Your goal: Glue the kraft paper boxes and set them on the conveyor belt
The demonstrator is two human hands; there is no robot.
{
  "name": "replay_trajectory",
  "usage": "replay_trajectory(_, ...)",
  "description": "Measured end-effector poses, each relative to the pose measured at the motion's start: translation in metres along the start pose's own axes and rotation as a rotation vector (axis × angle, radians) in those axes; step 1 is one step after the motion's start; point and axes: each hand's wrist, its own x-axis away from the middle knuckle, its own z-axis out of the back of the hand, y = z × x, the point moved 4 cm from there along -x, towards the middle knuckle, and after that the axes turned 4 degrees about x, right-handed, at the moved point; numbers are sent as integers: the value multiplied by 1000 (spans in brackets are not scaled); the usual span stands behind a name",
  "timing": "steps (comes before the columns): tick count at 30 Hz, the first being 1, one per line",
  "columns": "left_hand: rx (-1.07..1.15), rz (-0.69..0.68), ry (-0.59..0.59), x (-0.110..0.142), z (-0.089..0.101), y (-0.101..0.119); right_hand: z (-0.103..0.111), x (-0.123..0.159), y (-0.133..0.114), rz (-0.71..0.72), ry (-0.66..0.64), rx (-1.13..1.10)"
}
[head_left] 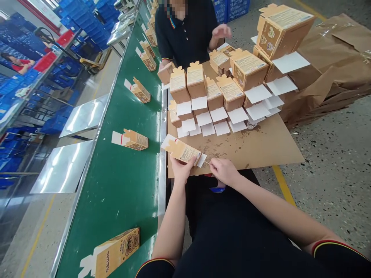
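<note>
My left hand [182, 170] grips a tan printed carton [185, 151] near its lower end, above the edge of the brown work board. The carton lies slanted, with a white flap at its far left end and a small white flap [201, 160] at the end nearest my right hand. My right hand [224, 170] is closed in a pinch just beyond that flap. A thin pale strip [206, 162] runs from the flap to its fingertips; what it is exactly is too small to tell.
Stacked tan cartons [197, 83] with white flaps stand on the brown board [261, 143]. A green conveyor belt [121, 185] on the left carries several spaced cartons. Across the board is a co-worker [188, 34], one hand raised. Brown wrapped bundles [333, 73] lie at right.
</note>
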Motion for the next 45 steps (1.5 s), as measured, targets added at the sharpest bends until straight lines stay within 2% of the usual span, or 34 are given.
replay_trajectory(3,-48,20,-44,6,-1,-6,2,11,-5,35,-10,-49)
replay_trajectory(5,-107,8,-39,13,-1,-7,10,20,-5,30,29,-127)
replay_trajectory(9,-279,-40,27,28,-4,-8,34,41,7,-44,128,-261)
replay_trajectory(13,-387,-41,36,34,-8,-7,52,57,17,-122,190,-319)
replay_trajectory(21,-524,-8,67,36,-6,-18,55,71,21,-234,215,-371)
replay_trajectory(26,-488,-38,29,37,-13,-23,63,68,23,-240,211,-364)
replay_trajectory(28,-422,-76,47,26,0,-15,70,69,28,-251,235,-341)
replay_trajectory(29,-382,-94,89,18,13,-9,73,70,31,-259,250,-326)
replay_trajectory(31,-293,-136,243,-3,53,5,79,73,40,-277,283,-299)
replay_trajectory(34,-214,-176,498,-40,124,23,84,75,51,-302,326,-291)
replay_trajectory(37,-294,-43,644,-70,174,23,86,72,54,-319,332,-308)
replay_trajectory(39,-362,81,662,-76,188,15,89,72,54,-334,317,-313)
replay_trajectory(41,-410,93,673,-71,189,11,95,75,57,-363,334,-308)
replay_trajectory(43,-469,-62,748,-56,184,15,103,82,64,-406,386,-287)
replay_trajectory(45,-484,-303,790,-45,170,26,109,92,73,-458,439,-264)
